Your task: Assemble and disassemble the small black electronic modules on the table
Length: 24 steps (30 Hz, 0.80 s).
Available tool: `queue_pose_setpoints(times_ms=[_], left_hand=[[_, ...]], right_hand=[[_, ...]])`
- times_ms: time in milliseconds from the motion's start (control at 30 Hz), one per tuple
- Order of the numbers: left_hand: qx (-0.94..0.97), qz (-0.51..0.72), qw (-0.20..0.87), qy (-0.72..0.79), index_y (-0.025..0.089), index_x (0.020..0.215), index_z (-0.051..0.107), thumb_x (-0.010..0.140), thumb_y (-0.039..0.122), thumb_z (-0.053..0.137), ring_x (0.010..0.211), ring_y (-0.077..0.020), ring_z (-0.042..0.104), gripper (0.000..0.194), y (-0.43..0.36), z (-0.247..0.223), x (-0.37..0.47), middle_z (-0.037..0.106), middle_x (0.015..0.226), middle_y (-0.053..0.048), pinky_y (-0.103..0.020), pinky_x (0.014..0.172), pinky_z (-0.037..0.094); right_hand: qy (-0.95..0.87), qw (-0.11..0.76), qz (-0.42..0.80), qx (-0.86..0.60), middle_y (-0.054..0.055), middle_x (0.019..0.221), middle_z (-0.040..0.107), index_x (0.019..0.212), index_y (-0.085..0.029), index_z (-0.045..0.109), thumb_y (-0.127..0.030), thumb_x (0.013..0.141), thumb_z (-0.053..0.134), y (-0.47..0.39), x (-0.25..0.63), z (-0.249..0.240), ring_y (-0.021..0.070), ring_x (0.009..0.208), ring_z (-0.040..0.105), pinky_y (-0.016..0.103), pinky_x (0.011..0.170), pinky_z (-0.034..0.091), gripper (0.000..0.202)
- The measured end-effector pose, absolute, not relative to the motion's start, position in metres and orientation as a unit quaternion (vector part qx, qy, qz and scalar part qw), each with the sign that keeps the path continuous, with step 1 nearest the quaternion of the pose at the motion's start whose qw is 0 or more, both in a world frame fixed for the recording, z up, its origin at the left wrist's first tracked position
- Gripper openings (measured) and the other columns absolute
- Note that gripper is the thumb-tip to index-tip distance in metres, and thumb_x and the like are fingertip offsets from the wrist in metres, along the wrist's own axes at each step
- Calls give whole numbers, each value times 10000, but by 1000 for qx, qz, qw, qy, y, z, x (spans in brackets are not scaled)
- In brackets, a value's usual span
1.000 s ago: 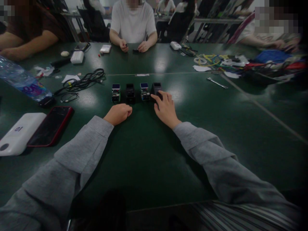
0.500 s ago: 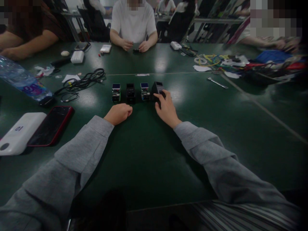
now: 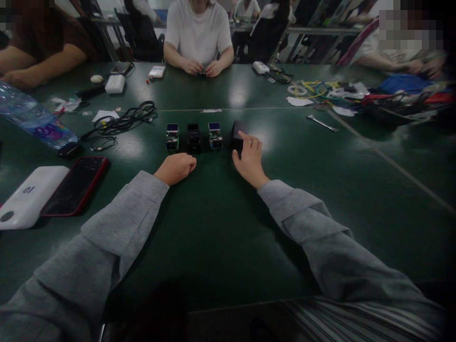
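My right hand (image 3: 250,159) is closed round a small black plastic case (image 3: 239,132), thumb at its near left edge and index finger on its top. A plain dark face of the case points up. My left hand (image 3: 177,168) rests on the table as a loose fist, with nothing visible in it. Just beyond it stand a small circuit board with a screen (image 3: 172,137) and a black open-fronted case (image 3: 193,137). Another board with a screen (image 3: 215,136) stands between that case and the one at my right hand.
On the left lie a white power bank (image 3: 35,194), a red-edged phone (image 3: 80,185), a plastic bottle (image 3: 39,121) and black cables (image 3: 124,118). A wrench (image 3: 322,123) and a heap of wires (image 3: 317,90) lie to the right. Across the green table (image 3: 221,228), a person (image 3: 197,38) handles a small dark part.
My right hand has turned the black case over, so its slotted face no longer shows and a plain face is up. The hand shifted slightly right. My left hand stayed still.
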<state>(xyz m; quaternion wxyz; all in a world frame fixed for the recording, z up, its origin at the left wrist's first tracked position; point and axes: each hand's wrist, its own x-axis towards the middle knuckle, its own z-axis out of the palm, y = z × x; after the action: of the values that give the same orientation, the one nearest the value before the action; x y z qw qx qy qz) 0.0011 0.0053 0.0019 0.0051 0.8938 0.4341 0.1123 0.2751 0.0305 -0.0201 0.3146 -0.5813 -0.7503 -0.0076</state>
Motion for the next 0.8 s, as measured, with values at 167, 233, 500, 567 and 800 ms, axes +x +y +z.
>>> queue_pose_setpoints(times_ms=[167,233,500,567,800], left_hand=[[896,117,-1,428,181,740,621,835,76,393,732,-160,540,268,7,0,0,624,767,-40,-292,610,348],[898,120,-2,424,182,739,621,836,79,394,728,-159,540,268,7,-1,0,626,764,-39,-291,605,350],[898,120,0,423,183,745,631,843,83,404,735,-162,543,267,8,-1,-1,627,770,-43,-289,610,366],[895,112,5,431,184,745,634,840,83,408,744,-173,547,266,7,0,0,636,779,-49,-297,619,371],[893,113,5,435,180,737,629,827,81,406,738,-166,544,260,5,2,2,643,779,-48,-295,622,360]], right_hand=[[-766,286,-6,-576,173,1440,353,1489,-241,408,-214,935,480,26,275,-18,407,1380,322,670,1069,393,559],[-767,289,-2,-574,173,1433,360,1493,-253,415,-212,934,481,26,275,-18,414,1365,341,676,1056,407,564],[-774,292,-39,-561,73,1574,236,1466,-364,438,-140,900,500,14,269,-6,431,1480,152,755,1110,282,612],[-779,285,-36,-557,73,1593,204,1477,-358,418,-137,889,524,14,268,-7,437,1492,117,762,1115,267,638],[-784,288,23,-550,177,1573,171,1517,-231,350,-169,913,512,25,274,-19,421,1475,242,649,1136,366,628]])
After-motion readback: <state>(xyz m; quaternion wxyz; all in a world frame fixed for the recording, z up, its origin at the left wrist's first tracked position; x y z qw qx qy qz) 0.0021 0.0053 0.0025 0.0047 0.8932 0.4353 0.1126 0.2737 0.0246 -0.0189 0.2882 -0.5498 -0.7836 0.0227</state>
